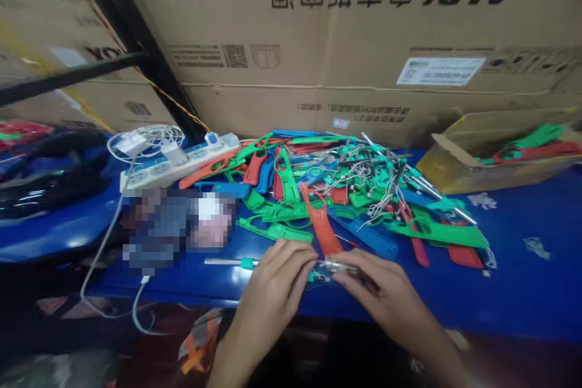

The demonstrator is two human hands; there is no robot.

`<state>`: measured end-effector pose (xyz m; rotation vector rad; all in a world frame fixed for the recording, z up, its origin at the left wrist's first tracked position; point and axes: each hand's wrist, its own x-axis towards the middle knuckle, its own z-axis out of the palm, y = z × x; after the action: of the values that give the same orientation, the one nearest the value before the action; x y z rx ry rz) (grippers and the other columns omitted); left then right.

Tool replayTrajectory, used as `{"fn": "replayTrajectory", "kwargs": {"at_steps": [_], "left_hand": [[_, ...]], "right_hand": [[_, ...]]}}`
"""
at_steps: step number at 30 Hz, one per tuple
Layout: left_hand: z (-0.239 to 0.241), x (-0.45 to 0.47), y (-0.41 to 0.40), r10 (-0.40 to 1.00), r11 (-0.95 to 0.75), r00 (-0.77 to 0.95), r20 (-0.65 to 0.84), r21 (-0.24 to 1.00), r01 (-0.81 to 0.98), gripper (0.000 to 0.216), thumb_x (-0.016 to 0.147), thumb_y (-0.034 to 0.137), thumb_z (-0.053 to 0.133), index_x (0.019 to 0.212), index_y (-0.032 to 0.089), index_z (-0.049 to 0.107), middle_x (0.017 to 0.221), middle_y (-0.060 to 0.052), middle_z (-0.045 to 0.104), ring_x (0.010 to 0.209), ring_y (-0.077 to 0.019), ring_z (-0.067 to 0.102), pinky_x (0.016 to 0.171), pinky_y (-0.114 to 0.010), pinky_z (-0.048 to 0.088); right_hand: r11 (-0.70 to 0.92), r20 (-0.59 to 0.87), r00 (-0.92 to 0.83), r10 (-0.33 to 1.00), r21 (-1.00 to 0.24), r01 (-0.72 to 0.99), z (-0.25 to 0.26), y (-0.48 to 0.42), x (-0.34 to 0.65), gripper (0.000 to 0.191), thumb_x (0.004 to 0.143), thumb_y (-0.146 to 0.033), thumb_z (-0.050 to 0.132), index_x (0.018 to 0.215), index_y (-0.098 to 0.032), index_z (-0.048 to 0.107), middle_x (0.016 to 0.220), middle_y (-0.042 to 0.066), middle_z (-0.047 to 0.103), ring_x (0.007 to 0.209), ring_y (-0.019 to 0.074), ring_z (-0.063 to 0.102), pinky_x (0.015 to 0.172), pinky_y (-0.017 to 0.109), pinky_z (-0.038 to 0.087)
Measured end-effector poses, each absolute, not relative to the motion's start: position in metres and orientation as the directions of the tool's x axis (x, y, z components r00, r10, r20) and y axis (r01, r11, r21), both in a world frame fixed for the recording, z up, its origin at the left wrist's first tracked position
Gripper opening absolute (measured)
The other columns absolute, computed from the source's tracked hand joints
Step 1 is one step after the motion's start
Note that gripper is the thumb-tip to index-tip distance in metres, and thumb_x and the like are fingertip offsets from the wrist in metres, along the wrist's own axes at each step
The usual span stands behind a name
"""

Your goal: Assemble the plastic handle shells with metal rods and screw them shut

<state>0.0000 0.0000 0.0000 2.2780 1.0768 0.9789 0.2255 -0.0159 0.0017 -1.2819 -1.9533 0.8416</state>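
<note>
My left hand [284,273] is closed around a lighter's inner assembly; its metal tube [220,262] and a teal collar [247,263] stick out to the left. Fingers of my right hand [379,288] are bent around a dark, partly see-through piece [364,279] with a shiny end, too blurred to name. The two hands almost meet, and more teal plastic [317,277] shows between them. Just beyond the fingertips lies an orange lighter casing [322,221]. Green casings [277,231] and a blue casing [368,235] are close by on the blue table.
A pile of teal lighter assemblies [364,163] with metal tubes and white wires covers the middle back. A cardboard box [459,160] holding casings stands right. A power strip [150,174] with chargers sits left, near a pixelated patch. Large cartons [291,60] rise behind.
</note>
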Motion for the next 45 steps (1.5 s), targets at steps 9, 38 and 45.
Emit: {"fn": "replayTrajectory", "kwargs": {"at_steps": [9, 38, 45], "left_hand": [[0.002, 0.004, 0.003, 0.845, -0.536, 0.331, 0.421, 0.667, 0.518, 0.005, 0.099, 0.016, 0.063, 0.102, 0.02, 0.065, 0.101, -0.002, 0.071, 0.096, -0.0187, 0.062, 0.087, -0.035, 0.046], [0.008, -0.016, -0.007, 0.82, -0.562, 0.389, 0.421, 0.463, 0.685, 0.03, 0.089, 0.037, 0.078, 0.113, 0.024, 0.065, 0.11, 0.0, 0.073, 0.103, -0.0229, 0.06, 0.09, -0.038, 0.04], [0.008, -0.017, -0.005, 0.818, -0.567, 0.404, 0.409, 0.457, 0.685, 0.03, 0.089, 0.038, 0.078, 0.111, 0.024, 0.064, 0.11, -0.001, 0.073, 0.101, -0.0236, 0.061, 0.086, -0.037, 0.042]], "right_hand": [[0.3, 0.163, -0.292, 0.942, -0.8, 0.52, 0.004, -0.015, 0.226, 0.021, 0.103, -0.036, 0.058, 0.122, -0.031, 0.066, 0.111, 0.0, 0.074, 0.095, 0.0178, 0.071, 0.086, 0.031, 0.057], [0.383, 0.265, -0.279, 0.923, -0.703, 0.599, 0.005, -0.012, 0.226, 0.016, 0.103, -0.031, 0.058, 0.113, -0.034, 0.069, 0.118, 0.0, 0.065, 0.111, 0.0188, 0.062, 0.094, 0.034, 0.052], [0.366, 0.247, -0.275, 0.929, -0.726, 0.583, 0.007, -0.01, 0.225, 0.015, 0.101, -0.032, 0.06, 0.11, -0.032, 0.072, 0.121, 0.003, 0.064, 0.112, 0.0201, 0.064, 0.094, 0.034, 0.055]]}}
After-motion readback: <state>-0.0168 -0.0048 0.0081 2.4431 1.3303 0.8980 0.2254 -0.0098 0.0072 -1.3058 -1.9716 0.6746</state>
